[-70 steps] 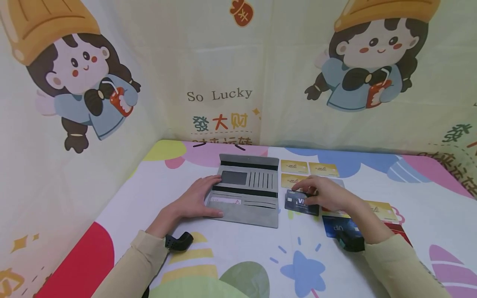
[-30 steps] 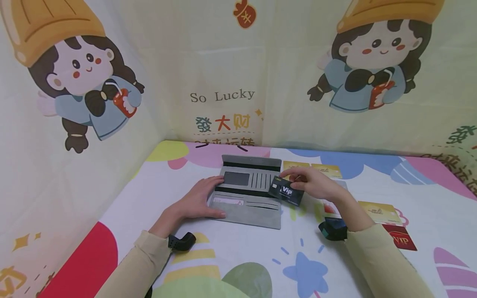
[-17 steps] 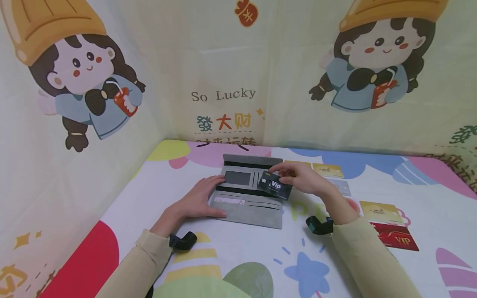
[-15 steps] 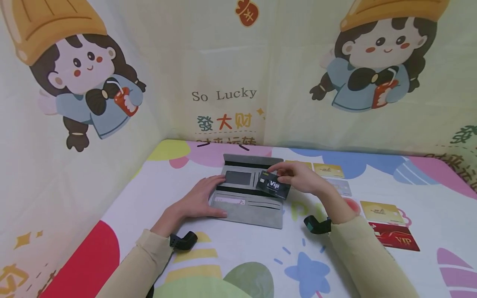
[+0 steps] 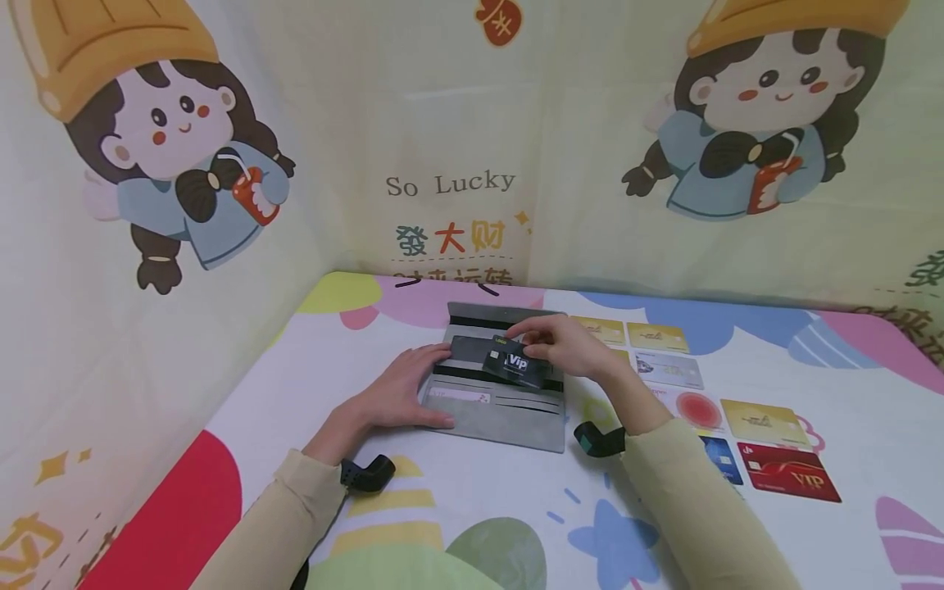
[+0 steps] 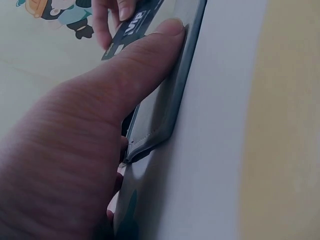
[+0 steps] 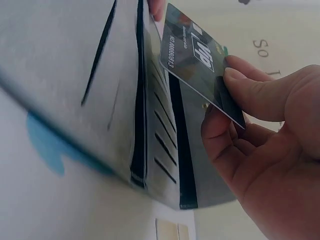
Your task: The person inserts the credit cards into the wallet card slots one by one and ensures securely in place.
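Note:
A grey wallet [image 5: 509, 428] lies unfolded on the table, with slots and a dark window panel; a pale card [image 5: 457, 396] sits in its lower section. My left hand [image 5: 398, 389] rests at the wallet's left edge, the thumb [image 6: 150, 50] pressing on its near flap in the left wrist view. Between thumb and fingers, my right hand [image 5: 564, 344] pinches a black VIP card [image 5: 510, 365] by its right end. The card is held tilted above the wallet's upper slots. In the right wrist view, the black card [image 7: 187, 57] is apart from several slit-like slots.
Right of the wallet lie gold cards [image 5: 656, 337], a silver card [image 5: 669, 370] and a white card with a red circle [image 5: 696, 410]. Nearer me are a red VIP card [image 5: 792, 473] and a blue card [image 5: 721, 460], partly behind my right sleeve. A printed cloth backdrop [image 5: 457, 106] stands behind.
My right hand has picked up the black card from the table and carried it left over the wallet. My left hand has kept its place at the wallet's edge.

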{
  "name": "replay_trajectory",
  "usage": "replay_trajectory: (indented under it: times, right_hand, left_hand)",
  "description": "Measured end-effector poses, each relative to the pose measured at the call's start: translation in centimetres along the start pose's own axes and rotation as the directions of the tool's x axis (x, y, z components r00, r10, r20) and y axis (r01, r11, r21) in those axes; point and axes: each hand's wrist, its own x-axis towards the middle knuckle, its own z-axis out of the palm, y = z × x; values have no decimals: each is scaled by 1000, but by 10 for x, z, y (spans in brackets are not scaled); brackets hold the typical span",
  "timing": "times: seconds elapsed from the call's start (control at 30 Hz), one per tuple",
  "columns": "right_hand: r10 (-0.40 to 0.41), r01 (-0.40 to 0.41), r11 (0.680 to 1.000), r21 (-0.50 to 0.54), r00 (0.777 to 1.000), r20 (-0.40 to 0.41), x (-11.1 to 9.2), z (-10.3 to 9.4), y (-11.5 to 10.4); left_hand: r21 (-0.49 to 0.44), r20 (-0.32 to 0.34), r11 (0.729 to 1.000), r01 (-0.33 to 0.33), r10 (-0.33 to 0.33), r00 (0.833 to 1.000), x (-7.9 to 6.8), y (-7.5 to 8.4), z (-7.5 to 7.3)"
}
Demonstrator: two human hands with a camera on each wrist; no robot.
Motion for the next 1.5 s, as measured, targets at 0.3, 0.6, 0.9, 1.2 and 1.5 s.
replay_trajectory:
  times: [0.3, 0.6, 0.9, 1.2, 1.5]
  right_hand:
    - [21, -21, 999, 30, 1000, 1, 14, 12, -10]
    - [12, -13, 999, 31, 1000, 9, 25, 23, -16]
    - [19, -20, 999, 36, 1000, 19, 29, 29, -20]
    - [-4, 2, 999, 32, 998, 61, 36, 37, -22]
    - [-45, 43, 999, 18, 994, 95, 42, 46, -23]
  left_hand:
    - [-8, 0, 1000, -1, 1, 1000, 1, 1, -1]
    - [-19, 8, 1000, 5, -5, 1000, 2, 1, 0]
    - [-17, 6, 1000, 8, -8, 1000, 1, 0, 0]
    - [-22, -2, 1000, 1, -1, 1000, 1, -2, -1]
    - [-44, -8, 999, -21, 21, 1000, 2, 0, -2]
